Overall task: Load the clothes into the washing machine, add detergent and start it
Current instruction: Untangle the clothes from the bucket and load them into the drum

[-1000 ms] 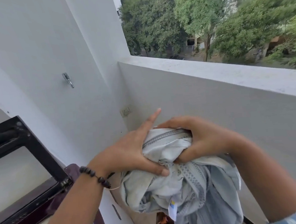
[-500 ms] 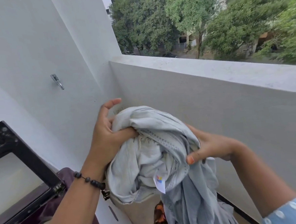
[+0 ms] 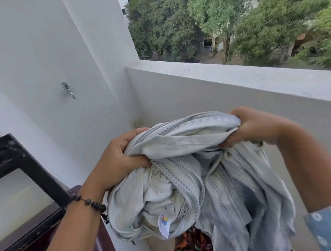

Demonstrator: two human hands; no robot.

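A pale blue-grey garment (image 3: 186, 180) with a woven pattern and a small white label hangs bunched in front of me. My left hand (image 3: 118, 162), with a bead bracelet on its wrist, grips the cloth's left side. My right hand (image 3: 253, 127) grips the upper right edge, so the top of the cloth is stretched between both hands. The washing machine (image 3: 50, 227) stands at the lower left, its dark-framed lid (image 3: 17, 169) raised. The drum is out of view.
A white wall with a metal hook (image 3: 68, 90) rises on the left. A white balcony parapet (image 3: 236, 85) runs across ahead, trees beyond it. Dark patterned clothes (image 3: 192, 245) lie below the garment at the bottom edge. A wall socket (image 3: 136, 123) sits in the corner.
My hands have moved apart and spread the garment's top edge sideways. My right hand rose to the upper right; the left hand shifted its grip lower on the left.
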